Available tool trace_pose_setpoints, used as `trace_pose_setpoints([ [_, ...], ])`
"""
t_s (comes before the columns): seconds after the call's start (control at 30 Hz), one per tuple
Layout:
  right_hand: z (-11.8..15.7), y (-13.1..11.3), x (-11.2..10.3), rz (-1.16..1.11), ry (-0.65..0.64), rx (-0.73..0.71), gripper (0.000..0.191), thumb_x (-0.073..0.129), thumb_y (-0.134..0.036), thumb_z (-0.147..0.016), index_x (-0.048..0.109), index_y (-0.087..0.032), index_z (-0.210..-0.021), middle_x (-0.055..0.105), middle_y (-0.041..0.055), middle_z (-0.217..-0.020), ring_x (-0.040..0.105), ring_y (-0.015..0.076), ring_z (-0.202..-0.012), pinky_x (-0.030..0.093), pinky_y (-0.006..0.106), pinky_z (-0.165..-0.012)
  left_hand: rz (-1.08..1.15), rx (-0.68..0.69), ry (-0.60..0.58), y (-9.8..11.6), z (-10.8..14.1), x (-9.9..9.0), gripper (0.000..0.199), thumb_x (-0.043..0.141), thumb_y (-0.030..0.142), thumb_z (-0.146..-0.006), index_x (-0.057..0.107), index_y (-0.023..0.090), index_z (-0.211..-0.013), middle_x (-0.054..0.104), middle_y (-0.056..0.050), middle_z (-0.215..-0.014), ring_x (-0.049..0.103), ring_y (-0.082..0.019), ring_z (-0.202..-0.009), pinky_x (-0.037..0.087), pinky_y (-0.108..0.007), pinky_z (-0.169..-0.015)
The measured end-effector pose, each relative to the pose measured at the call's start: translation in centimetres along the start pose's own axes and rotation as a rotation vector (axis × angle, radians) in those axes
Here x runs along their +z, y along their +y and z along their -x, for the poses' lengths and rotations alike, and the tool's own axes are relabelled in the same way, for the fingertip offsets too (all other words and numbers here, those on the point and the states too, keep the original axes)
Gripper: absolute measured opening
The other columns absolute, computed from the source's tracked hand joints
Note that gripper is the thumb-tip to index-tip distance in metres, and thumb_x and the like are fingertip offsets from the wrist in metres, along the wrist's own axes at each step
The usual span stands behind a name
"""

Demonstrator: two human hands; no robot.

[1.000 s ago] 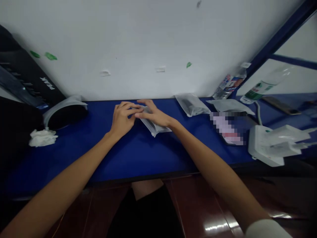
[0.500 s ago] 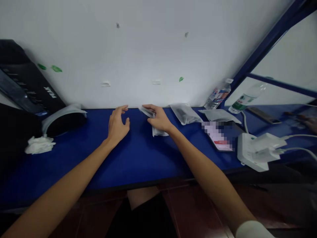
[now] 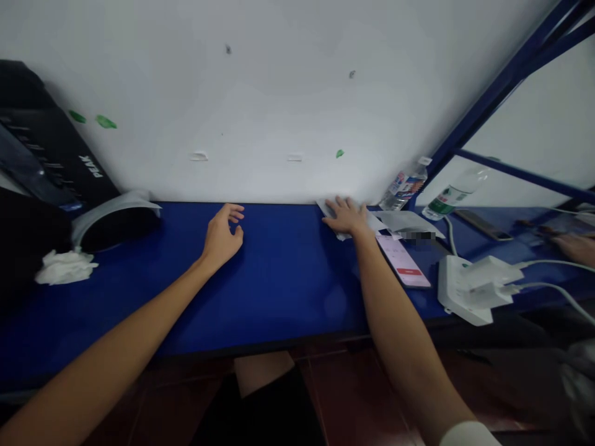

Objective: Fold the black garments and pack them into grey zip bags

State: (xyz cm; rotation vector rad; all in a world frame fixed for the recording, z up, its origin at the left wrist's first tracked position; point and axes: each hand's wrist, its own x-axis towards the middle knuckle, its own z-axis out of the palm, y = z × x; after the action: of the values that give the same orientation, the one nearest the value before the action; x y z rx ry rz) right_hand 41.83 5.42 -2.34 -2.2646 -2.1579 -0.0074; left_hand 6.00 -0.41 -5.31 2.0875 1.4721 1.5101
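Observation:
My left hand (image 3: 223,234) hovers over or rests on the blue tabletop (image 3: 279,297), fingers loosely curled, thumb apart, holding nothing. Over to the right, my right hand (image 3: 346,217) lies with fingers spread on a translucent plastic pouch (image 3: 329,209) by the wall. The hand covers most of it, so I cannot tell whether more than one pouch is beneath. Just right of that hand is another pale pouch (image 3: 405,222). A phone (image 3: 403,265) with a lit pink screen lies in front of it.
Two plastic bottles, one against the wall (image 3: 405,184) and one behind the blue frame (image 3: 453,195), stand right. A white power strip (image 3: 458,288) holds plugged chargers. Another person's hand (image 3: 576,248) shows far right. Crumpled tissue (image 3: 67,266) and a black cap-like item (image 3: 118,226) lie left.
My right hand has moved right with the folded pouch from mid-table onto the pouch near the wall, and its fingers have spread. My left hand has barely moved.

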Motion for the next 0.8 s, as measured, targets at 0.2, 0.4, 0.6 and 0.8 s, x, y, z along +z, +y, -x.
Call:
trace_pose_setpoints([
  [0.2, -0.7, 0.8, 0.2, -0.039, -0.036, -0.011, 0.078, 0.047, -0.058, -0.105, 0.028, -0.034, -0.176, 0.021, 0.0118, -0.186, 0.022, 0.0409, -0.169, 0.030, 0.077, -0.126, 0.025, -0.032, -0.049, 0.2, 0.2, 0.0, 0.045, 0.059, -0.005, -0.078, 0.069, 0.022, -0.112, 0.079, -0.002, -0.099, 0.072, -0.018, -0.084, 0.057, -0.032, -0.077],
  [0.4, 0.2, 1.0, 1.2, -0.042, 0.079, -0.019, 0.079, 0.044, -0.056, -0.103, 0.025, -0.032, -0.176, 0.023, 0.0112, -0.185, 0.023, 0.0421, -0.169, 0.027, 0.078, -0.127, 0.017, -0.031, -0.084, 0.3, 0.2, 0.1, 0.041, 0.059, -0.006, -0.078, 0.072, 0.020, -0.106, 0.079, -0.002, -0.097, 0.072, -0.018, -0.082, 0.057, -0.031, -0.076],
  [0.6, 1.4, 1.2, 1.4, -0.121, 0.315, -0.059, 0.086, 0.061, -0.055, -0.090, 0.036, -0.027, -0.167, 0.025, 0.0178, -0.183, 0.023, 0.0520, -0.165, 0.015, 0.089, -0.122, 0.003, -0.033, -0.081, 0.2, 0.1, 0.0, 0.038, 0.059, -0.003, -0.079, 0.073, 0.021, -0.105, 0.080, -0.003, -0.096, 0.073, -0.018, -0.082, 0.057, -0.030, -0.072],
  [0.8, 2.1, 0.9, 0.3, -0.156, 0.470, -0.062, 0.046, 0.065, -0.041, -0.086, 0.064, -0.025, -0.129, 0.060, 0.0171, -0.150, 0.051, 0.0446, -0.140, 0.027, 0.075, -0.124, -0.008, -0.012, -0.083, 0.2, 0.2, 0.0, 0.036, 0.059, -0.001, -0.079, 0.073, 0.021, -0.104, 0.080, -0.003, -0.096, 0.073, -0.018, -0.083, 0.059, -0.030, -0.073],
])
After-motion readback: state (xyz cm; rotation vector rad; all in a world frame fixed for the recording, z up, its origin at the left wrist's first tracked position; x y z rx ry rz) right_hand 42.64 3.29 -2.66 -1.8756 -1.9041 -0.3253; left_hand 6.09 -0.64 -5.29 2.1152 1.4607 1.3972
